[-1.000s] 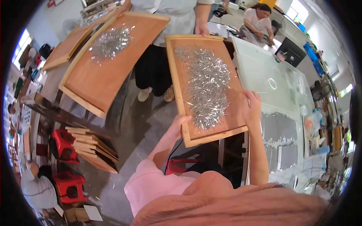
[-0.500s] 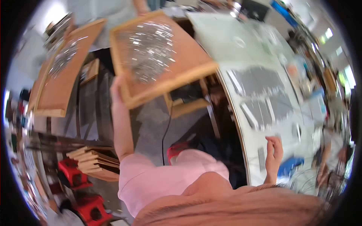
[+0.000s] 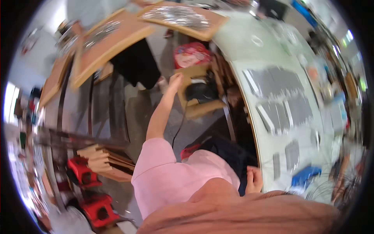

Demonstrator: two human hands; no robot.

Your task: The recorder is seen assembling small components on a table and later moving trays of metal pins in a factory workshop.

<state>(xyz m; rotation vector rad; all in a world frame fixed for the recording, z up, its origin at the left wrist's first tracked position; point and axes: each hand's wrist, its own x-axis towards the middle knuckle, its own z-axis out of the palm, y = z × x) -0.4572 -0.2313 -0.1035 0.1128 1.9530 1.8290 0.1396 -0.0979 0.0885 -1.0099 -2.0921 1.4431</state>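
Wooden tray (image 3: 183,16) carrying a spread of thin silvery pieces lies at the far end of the pale counter (image 3: 249,58), partly overhanging its edge. The left hand (image 3: 175,80) is stretched out well short of that tray, empty, fingers loosely curled; it hovers just above a wooden stool (image 3: 200,102) that stands on the floor beside the counter. A dark bundle rests on the stool seat. The right hand (image 3: 254,180) is low and close to the body, resting at the near edge of the counter, fingers bent inward and holding nothing that can be seen. Grey sheets (image 3: 280,93) of sorted pieces lie in rows on the counter, well apart from both hands. A blue item (image 3: 306,176) sits near the right hand; the view is too blurred to identify it. A second wooden tray (image 3: 105,46) lies off to the left on a dark rack. Stacked wooden frames (image 3: 105,162) and red stools (image 3: 87,191) stand on the floor at the left.
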